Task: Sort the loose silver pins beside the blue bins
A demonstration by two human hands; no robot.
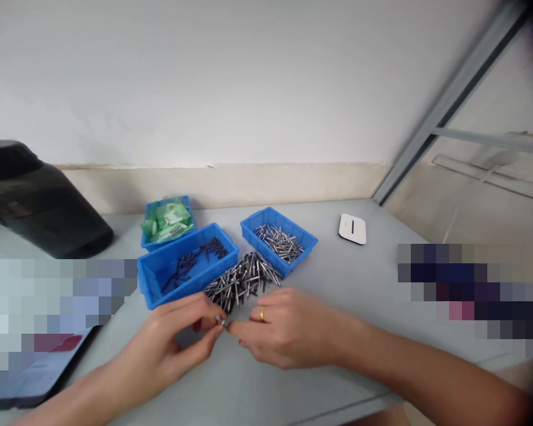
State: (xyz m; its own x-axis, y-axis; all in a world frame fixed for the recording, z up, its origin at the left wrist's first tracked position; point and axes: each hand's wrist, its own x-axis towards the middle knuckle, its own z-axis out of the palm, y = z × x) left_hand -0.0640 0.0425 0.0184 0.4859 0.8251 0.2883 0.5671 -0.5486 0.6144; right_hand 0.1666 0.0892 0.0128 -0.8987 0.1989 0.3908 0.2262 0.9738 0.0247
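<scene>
My left hand (177, 334) pinches a small metal piece (221, 321) between thumb and fingertips; the piece is too small to name exactly. Close against it on the right is my right hand (284, 328), fingers curled together, with a gold ring on one finger. Its fingertips meet the piece, and whatever they hold is hidden. Just beyond both hands lies a loose pile of thin metal pins (244, 278), silver and dark. Behind the pile, a blue bin (186, 236) contains dark pins, and another blue bin (308, 238) contains silver ones.
A third blue bin (146, 241) at the back holds a green plastic bag (169, 219). A large dark bottle (48, 207) stands at left, above a flat, partly pixelated object (39, 373). A white device (352, 229) lies at right. Wall behind; metal frame (426, 136) at right.
</scene>
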